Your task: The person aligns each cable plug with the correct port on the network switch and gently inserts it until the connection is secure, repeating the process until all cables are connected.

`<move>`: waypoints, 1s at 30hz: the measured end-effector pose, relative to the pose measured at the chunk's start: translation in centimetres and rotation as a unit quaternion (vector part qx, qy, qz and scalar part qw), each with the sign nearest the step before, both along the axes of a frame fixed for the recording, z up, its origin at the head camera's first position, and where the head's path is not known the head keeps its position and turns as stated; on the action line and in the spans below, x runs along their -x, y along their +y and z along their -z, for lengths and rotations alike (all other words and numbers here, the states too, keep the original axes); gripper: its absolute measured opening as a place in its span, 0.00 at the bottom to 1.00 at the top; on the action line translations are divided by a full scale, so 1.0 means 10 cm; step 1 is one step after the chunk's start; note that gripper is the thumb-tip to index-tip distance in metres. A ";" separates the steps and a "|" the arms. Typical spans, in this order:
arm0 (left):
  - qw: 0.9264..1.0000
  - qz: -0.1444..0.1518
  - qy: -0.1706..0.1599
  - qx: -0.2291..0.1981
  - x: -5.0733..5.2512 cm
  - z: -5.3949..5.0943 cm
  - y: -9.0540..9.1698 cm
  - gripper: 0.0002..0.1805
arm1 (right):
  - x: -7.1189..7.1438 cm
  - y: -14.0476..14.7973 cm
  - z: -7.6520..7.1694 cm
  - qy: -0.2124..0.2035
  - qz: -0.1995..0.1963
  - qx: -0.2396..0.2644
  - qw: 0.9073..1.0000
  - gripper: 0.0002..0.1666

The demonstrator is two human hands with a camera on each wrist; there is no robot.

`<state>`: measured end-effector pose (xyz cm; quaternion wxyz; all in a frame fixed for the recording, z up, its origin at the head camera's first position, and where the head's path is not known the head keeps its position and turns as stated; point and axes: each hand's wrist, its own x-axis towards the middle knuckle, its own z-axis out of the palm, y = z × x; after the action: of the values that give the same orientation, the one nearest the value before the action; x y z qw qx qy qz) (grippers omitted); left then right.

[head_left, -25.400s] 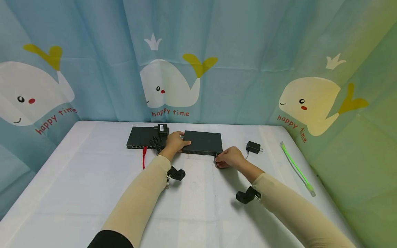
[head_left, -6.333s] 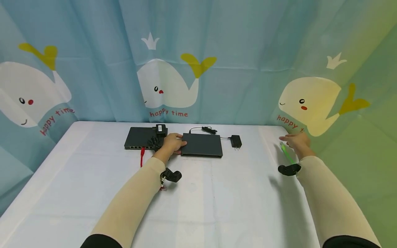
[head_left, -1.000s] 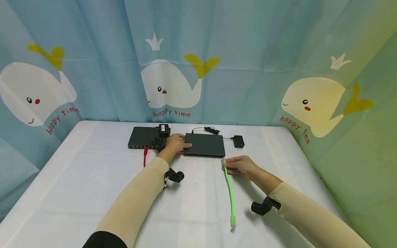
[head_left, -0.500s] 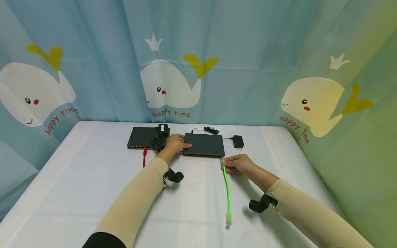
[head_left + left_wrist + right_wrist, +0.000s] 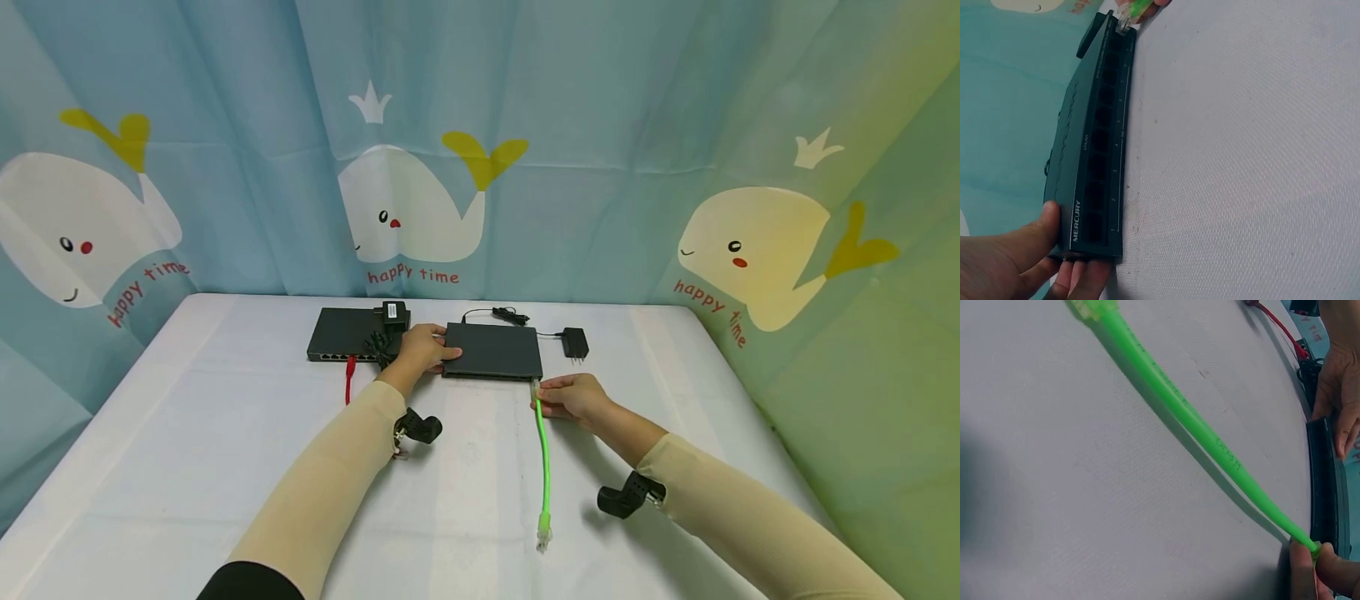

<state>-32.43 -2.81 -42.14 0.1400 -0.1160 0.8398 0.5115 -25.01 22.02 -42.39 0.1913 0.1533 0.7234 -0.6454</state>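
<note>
My left hand point(image 5: 424, 350) grips the left end of a black network switch point(image 5: 493, 350), thumb on top and fingers underneath. In the left wrist view, the switch's row of ports and the word MERCURY face the near side. My right hand point(image 5: 576, 398) pinches one plug of a short green network cable point(image 5: 544, 467) between thumb and fingers. That clear plug point(image 5: 1124, 26) is at the port at the switch's right end; how far it sits inside cannot be made out. The cable's other plug point(image 5: 543, 533) hangs toward the near side, just over the white table.
A second black switch point(image 5: 341, 332) lies to the left, with a red network cable point(image 5: 350, 379) in its front and a power adapter point(image 5: 394, 315) with coiled cord on top. Another adapter point(image 5: 575, 342) lies right of the held switch; its bundled cord point(image 5: 510, 316) lies behind.
My right hand has brought the green cable from the table's right side to the switch, and in the last second shifted its plug slightly left against the front. The left hand keeps its hold.
</note>
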 end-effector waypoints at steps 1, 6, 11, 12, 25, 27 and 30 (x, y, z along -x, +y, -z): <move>1.000 0.001 0.001 0.000 0.00 0.00 0.00 0.34 | 0.00 0.00 0.00 0.002 0.004 0.001 1.000 0.19; 1.000 0.006 0.004 0.006 0.01 0.01 -0.01 0.33 | -0.01 -0.02 0.01 0.012 0.014 0.005 1.000 0.19; 1.000 0.010 0.004 0.015 0.03 0.02 -0.01 0.33 | -0.02 -0.04 0.01 0.016 0.017 0.002 1.000 0.19; 1.000 0.011 0.004 0.016 0.03 0.02 -0.01 0.33 | -0.02 -0.04 0.02 0.016 0.018 0.001 1.000 0.19; 1.000 0.017 0.018 0.016 -0.01 0.01 -0.01 0.33 | -0.03 -0.04 0.02 0.010 0.018 -0.011 1.000 0.18; 0.999 0.020 0.020 0.015 -0.02 0.01 -0.01 0.34 | -0.04 -0.04 0.01 0.011 0.018 -0.013 1.000 0.18; 0.999 0.022 0.020 0.011 -0.02 0.02 -0.02 0.34 | -0.05 -0.06 0.00 0.011 0.017 -0.013 1.000 0.18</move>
<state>-32.23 -2.96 -42.36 0.1328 -0.0887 0.8505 0.5012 -24.55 21.46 -42.37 0.1701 0.1610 0.7309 -0.6411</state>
